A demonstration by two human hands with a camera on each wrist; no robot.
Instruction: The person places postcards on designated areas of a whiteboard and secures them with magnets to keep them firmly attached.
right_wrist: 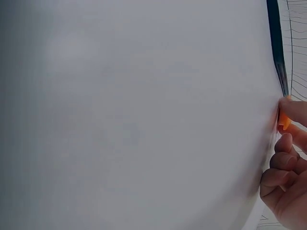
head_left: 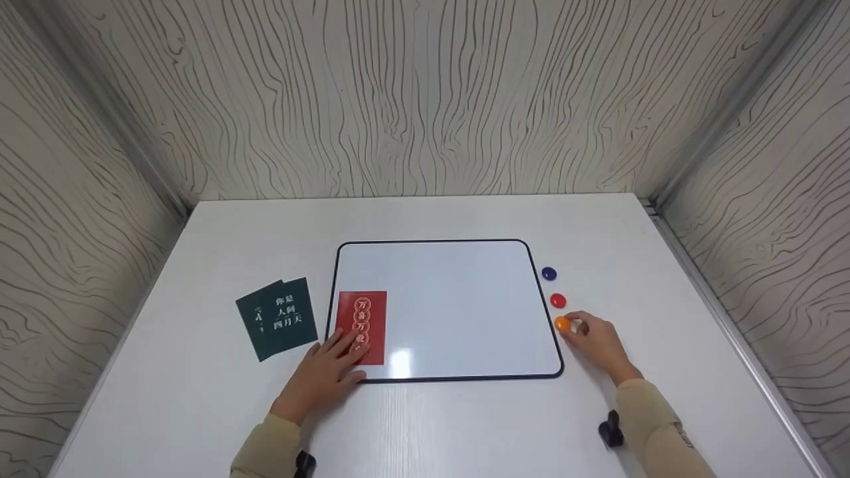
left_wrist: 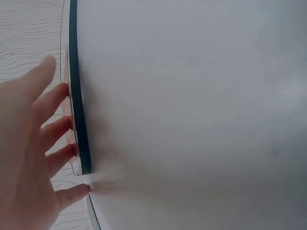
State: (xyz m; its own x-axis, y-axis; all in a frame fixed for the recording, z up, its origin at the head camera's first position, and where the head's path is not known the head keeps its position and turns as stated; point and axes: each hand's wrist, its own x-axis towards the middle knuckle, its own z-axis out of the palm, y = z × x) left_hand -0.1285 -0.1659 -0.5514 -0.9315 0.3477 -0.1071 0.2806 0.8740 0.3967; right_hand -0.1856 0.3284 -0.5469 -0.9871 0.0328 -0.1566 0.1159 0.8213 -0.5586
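A red card with pale Chinese characters lies at the left end of a whiteboard framed in dark blue. The spread fingers of my left hand rest on the card's lower part. In the left wrist view, that hand has its fingertips at the board's edge. Just outside the board's right edge, my right hand pinches a round orange magnet between thumb and forefinger. The orange magnet shows partly between those fingers in the right wrist view.
A red magnet and a dark purple magnet lie beyond the orange one. Two overlapping dark green cards lie left of the board. The white table meets wood-patterned walls at the back and sides.
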